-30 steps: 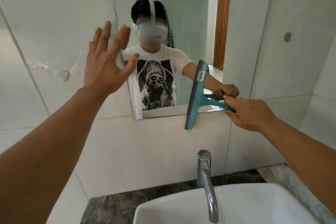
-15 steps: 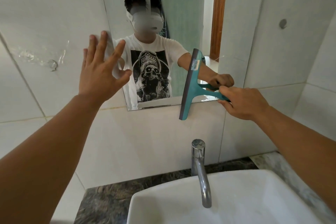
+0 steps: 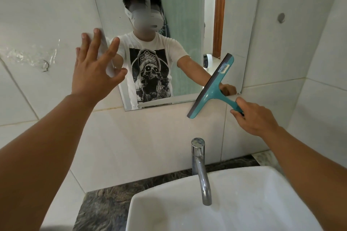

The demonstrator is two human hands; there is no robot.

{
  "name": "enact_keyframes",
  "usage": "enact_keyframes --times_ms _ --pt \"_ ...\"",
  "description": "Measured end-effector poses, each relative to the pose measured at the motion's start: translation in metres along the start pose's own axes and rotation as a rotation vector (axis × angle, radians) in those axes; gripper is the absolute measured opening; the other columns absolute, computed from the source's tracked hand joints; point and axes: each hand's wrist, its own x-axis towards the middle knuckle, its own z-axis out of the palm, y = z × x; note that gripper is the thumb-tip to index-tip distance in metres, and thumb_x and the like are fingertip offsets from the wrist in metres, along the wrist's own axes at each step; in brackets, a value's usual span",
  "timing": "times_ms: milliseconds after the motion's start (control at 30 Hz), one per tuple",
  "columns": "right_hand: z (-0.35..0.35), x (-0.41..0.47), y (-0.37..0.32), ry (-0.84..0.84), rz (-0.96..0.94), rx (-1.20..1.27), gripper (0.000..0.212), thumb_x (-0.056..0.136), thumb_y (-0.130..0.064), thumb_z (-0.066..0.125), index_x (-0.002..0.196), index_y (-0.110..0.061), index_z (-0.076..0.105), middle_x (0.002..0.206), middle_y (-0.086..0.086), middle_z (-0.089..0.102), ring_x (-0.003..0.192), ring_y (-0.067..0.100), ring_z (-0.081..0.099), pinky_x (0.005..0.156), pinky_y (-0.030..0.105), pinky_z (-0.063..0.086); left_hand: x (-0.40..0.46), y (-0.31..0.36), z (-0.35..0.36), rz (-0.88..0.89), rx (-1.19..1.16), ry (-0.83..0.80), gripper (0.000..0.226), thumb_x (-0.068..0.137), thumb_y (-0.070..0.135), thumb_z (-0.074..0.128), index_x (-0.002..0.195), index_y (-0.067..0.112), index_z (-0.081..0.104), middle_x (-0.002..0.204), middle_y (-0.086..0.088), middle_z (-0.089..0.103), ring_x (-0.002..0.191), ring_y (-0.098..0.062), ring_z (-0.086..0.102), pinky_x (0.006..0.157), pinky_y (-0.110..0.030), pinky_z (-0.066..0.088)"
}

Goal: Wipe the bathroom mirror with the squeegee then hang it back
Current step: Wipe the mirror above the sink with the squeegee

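Note:
The mirror (image 3: 185, 30) hangs on the white tiled wall above the sink and reflects a person in a white printed shirt. My right hand (image 3: 252, 116) grips the handle of a teal squeegee (image 3: 212, 88). Its blade is tilted and crosses the mirror's lower right corner, with the lower end over the tile below. My left hand (image 3: 93, 69) is raised with fingers spread at the mirror's left edge, fingertips at the frame line. A clear adhesive hook (image 3: 44, 66) sticks to the tile left of the mirror.
A chrome faucet (image 3: 200, 167) rises behind the white basin (image 3: 234, 202), which sits on a dark marble counter (image 3: 105, 199). A round metal stud (image 3: 281, 18) is on the right wall tile.
The squeegee has tilted, its blade now slanting up to the right, and my right hand has dropped lower. My left hand has stayed at the mirror's left edge. The view has shifted slightly.

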Motion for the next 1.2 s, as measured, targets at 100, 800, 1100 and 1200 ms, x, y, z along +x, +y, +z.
enact_keyframes --times_ms 100,800,1100,1200 --pt "0.010 -0.009 -0.006 -0.004 0.038 0.073 0.023 0.097 -0.044 0.046 0.097 -0.025 0.034 0.068 -0.006 0.051 0.049 0.012 0.047 0.046 0.030 0.042 0.001 0.000 -0.001 -0.005 -0.010 -0.003 0.080 0.086 0.046 0.067 0.153 0.038 0.023 0.165 -0.010 0.005 0.151 -0.037 -0.001 0.117 -0.057 0.011" --pt "0.050 -0.095 0.018 -0.097 0.291 0.207 0.057 0.102 -0.042 0.032 0.148 -0.050 -0.001 0.067 -0.005 0.041 0.061 0.014 0.049 0.055 0.030 0.040 0.005 -0.001 0.004 0.011 0.034 0.007 0.087 0.079 0.040 0.076 0.150 0.034 0.026 0.164 -0.016 0.006 0.148 -0.043 0.001 0.115 -0.061 0.015" --pt "0.019 -0.125 -0.004 -0.088 0.372 0.254 0.056 0.100 -0.046 0.032 0.153 -0.040 0.016 0.079 0.001 0.058 0.065 0.012 0.054 0.056 0.030 0.048 0.005 0.018 -0.006 -0.017 0.028 -0.067 0.065 0.092 0.053 0.049 0.147 0.023 0.031 0.150 -0.030 0.028 0.144 -0.048 0.015 0.120 -0.055 0.012" --pt "-0.002 -0.136 -0.015 -0.059 0.408 0.278 0.054 0.100 -0.046 0.033 0.152 -0.042 0.017 0.072 0.001 0.055 0.063 0.015 0.055 0.059 0.037 0.054 -0.012 0.058 -0.014 -0.027 -0.086 -0.082 0.065 0.088 0.044 0.059 0.147 0.029 0.037 0.151 -0.019 0.033 0.141 -0.045 0.025 0.114 -0.059 0.028"
